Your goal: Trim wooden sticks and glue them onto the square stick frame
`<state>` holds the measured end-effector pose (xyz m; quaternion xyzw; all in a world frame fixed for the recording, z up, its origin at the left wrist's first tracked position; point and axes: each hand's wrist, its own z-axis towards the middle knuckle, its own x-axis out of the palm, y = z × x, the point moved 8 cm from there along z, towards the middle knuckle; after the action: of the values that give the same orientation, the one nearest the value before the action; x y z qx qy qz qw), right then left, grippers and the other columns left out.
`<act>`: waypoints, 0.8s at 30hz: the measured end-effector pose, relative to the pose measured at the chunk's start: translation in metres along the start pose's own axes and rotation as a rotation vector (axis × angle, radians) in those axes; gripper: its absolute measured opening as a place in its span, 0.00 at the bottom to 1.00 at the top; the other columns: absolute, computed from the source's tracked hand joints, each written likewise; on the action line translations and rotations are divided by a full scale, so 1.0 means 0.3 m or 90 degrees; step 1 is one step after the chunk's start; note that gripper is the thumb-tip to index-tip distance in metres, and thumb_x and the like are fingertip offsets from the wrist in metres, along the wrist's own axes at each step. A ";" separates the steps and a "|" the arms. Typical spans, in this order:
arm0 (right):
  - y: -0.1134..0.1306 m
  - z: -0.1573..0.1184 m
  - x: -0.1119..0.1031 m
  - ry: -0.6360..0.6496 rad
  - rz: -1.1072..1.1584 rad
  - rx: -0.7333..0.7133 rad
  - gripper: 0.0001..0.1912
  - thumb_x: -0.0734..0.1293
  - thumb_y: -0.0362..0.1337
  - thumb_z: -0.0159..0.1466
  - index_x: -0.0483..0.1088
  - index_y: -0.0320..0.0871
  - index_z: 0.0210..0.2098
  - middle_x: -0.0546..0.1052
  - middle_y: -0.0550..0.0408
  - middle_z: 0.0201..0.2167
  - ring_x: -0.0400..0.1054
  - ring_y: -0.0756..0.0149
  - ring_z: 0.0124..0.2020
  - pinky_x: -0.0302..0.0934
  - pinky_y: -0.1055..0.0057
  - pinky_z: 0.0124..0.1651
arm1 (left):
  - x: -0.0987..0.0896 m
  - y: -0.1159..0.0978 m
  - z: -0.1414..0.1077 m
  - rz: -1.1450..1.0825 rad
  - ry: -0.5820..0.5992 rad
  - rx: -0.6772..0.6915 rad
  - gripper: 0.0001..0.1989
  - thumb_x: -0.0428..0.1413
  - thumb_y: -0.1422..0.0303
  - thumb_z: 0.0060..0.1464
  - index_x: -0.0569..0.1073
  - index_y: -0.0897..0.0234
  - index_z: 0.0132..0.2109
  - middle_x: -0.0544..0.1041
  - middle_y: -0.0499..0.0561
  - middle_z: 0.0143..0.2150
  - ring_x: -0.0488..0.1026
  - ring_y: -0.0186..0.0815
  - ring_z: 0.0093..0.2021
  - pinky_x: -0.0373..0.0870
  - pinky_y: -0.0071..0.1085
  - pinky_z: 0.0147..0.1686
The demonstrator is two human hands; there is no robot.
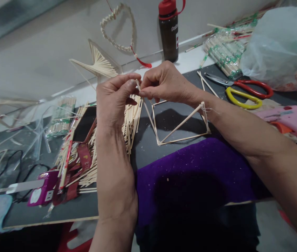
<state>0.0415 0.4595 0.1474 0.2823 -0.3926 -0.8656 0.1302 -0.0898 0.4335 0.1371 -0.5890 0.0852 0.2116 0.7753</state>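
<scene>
A frame of thin wooden sticks (pixel 181 127) stands on the dark table, its sticks joined at the corners into triangles. At its upper left corner, my left hand (pixel 118 92) pinches the joint between thumb and fingers. My right hand (pixel 161 82) is closed at the same corner, thumb and forefinger pinching a stick end just below the tip. My right forearm passes behind the frame's right peak, where fine glue-like strands hang. Beneath my left wrist lies a pile of loose wooden sticks (pixel 131 122). The far side of the frame is partly hidden by my hands.
Scissors (pixel 243 89) with red and yellow handles, a pink glue gun (pixel 289 120) and a plastic bag (pixel 282 49) lie right. A dark bottle (pixel 168 36) stands behind. A phone (pixel 84 125) and magenta box (pixel 43 189) lie left; purple cloth (pixel 185 161) covers the near edge.
</scene>
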 end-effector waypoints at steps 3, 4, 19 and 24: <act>-0.001 -0.001 0.000 -0.002 -0.003 0.000 0.07 0.69 0.31 0.58 0.72 0.37 0.23 0.71 0.60 0.17 0.64 0.76 0.18 0.55 0.80 0.21 | 0.000 -0.004 -0.003 -0.010 0.001 -0.005 0.21 0.61 0.48 0.44 0.77 0.55 0.41 0.79 0.47 0.31 0.76 0.40 0.36 0.64 0.33 0.25; -0.001 -0.001 -0.001 -0.005 -0.004 0.000 0.07 0.69 0.31 0.58 0.72 0.37 0.23 0.71 0.60 0.17 0.64 0.76 0.18 0.55 0.80 0.21 | -0.001 -0.005 -0.004 -0.011 -0.002 -0.006 0.21 0.62 0.48 0.44 0.77 0.56 0.41 0.79 0.47 0.31 0.76 0.39 0.35 0.64 0.33 0.25; 0.003 -0.002 -0.005 -0.004 -0.019 0.002 0.09 0.69 0.30 0.58 0.69 0.38 0.21 0.69 0.62 0.15 0.63 0.76 0.18 0.54 0.80 0.21 | 0.005 -0.023 -0.003 -0.020 -0.044 0.008 0.12 0.63 0.56 0.45 0.79 0.53 0.36 0.79 0.47 0.28 0.76 0.39 0.31 0.64 0.33 0.22; 0.004 -0.004 -0.005 0.003 -0.014 0.015 0.08 0.69 0.28 0.58 0.69 0.38 0.22 0.69 0.62 0.16 0.63 0.75 0.19 0.55 0.79 0.23 | 0.009 -0.027 -0.003 -0.027 -0.047 0.020 0.11 0.63 0.55 0.44 0.79 0.52 0.35 0.79 0.47 0.28 0.78 0.40 0.33 0.64 0.33 0.21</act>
<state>0.0434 0.4587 0.1483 0.2901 -0.3994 -0.8616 0.1180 -0.0838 0.4316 0.1428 -0.5699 0.0473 0.2154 0.7915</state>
